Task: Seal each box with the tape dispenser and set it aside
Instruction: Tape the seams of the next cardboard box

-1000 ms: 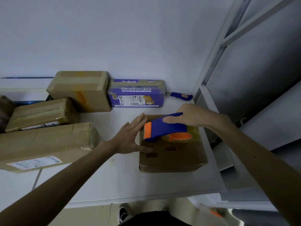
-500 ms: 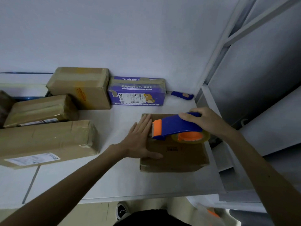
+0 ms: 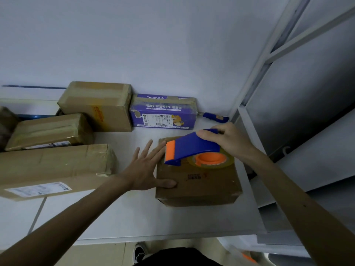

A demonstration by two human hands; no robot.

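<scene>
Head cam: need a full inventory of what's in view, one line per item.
box being taped: 1, brown cardboard, right part of the table
tape dispenser: 1, blue with orange front and hub, on that box's top
taped boxes: 3, brown, left part of the table; a fourth is cut off at the left edge
purple box: 1, purple with a white label, against the back wall
blue-handled tool: 1, blue, by the wall right of the purple box; kind unclear
table: 1, white, under all the boxes
shelf frame: 1, pale grey, right side
shoe: 1, dark and white, floor at the bottom edge
left grip: 1, bare hand, fingers straight, against the box's left side
right grip: 1, bare hand, holds the dispenser's handle
</scene>
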